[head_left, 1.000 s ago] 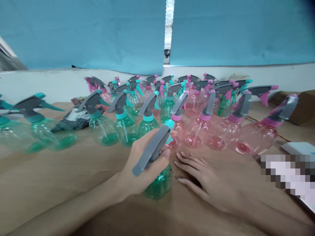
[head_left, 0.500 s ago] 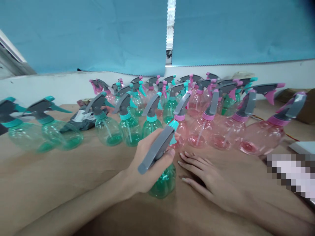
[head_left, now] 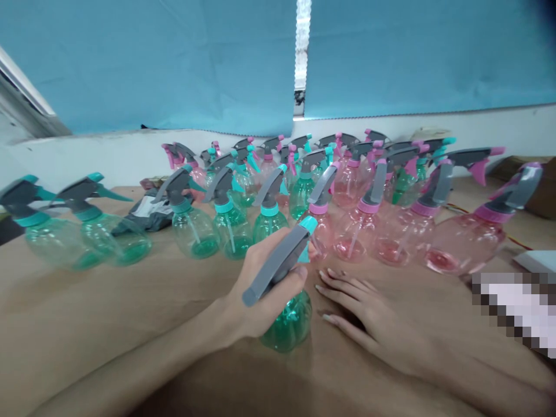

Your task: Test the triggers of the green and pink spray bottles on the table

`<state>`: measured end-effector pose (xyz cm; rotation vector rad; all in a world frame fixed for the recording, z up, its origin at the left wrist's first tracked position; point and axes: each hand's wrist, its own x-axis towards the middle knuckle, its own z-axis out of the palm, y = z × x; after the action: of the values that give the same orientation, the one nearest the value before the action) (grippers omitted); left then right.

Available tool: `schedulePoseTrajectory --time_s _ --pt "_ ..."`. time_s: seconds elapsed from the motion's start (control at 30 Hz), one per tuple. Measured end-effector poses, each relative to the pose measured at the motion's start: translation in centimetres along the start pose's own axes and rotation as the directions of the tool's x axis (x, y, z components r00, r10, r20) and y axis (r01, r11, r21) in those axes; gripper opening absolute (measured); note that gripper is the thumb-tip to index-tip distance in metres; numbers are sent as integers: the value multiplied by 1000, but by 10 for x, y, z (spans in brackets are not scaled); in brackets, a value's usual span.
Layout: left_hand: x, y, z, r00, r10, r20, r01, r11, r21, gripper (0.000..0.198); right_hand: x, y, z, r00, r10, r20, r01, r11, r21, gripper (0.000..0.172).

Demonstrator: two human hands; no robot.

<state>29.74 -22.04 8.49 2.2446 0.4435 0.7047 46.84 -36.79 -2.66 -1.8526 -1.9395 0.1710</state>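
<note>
My left hand [head_left: 264, 284] is wrapped round the neck of a green spray bottle [head_left: 287, 324] with a grey and turquoise trigger head. The bottle's collar is hidden behind my fingers and thumb. My right hand [head_left: 360, 307] lies palm down on the table, fingers stretched out, just right of that bottle and apart from it. Beyond my hands stands a front row of more spray bottles: green ones such as this green bottle [head_left: 232, 234] to the left, and pink ones such as this pink bottle [head_left: 395, 237] to the right.
Several more pink and green spray bottles crowd behind the front row. A dark crumpled bag [head_left: 150, 209] lies at the back left. On the right are a brown box [head_left: 536, 185] and a white object [head_left: 538, 262]. A blue curtain [head_left: 174, 63] hangs over the wall behind the brown table [head_left: 182, 307].
The view has shifted slightly, so the bottles at the left sit a little farther right. My left hand still grips the green spray bottle, and my right hand stays flat in place.
</note>
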Motion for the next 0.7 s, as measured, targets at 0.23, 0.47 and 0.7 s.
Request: schedulePoseTrajectory --time_s 0.23,0.47,0.7 --pt "0 2 5 1000 -16 -17 14 996 -85 10 -1 2 2 1000 -10 -12 11 1000 8 47" --pt "-1 4 7 999 -26 -32 22 993 -113 8 1 -1 -2 999 14 33 -13 999 -38 47" --pt "1 0 7 1000 13 -28 -15 996 -84 7 1 0 -3 999 2 43 0 998 -60 47"
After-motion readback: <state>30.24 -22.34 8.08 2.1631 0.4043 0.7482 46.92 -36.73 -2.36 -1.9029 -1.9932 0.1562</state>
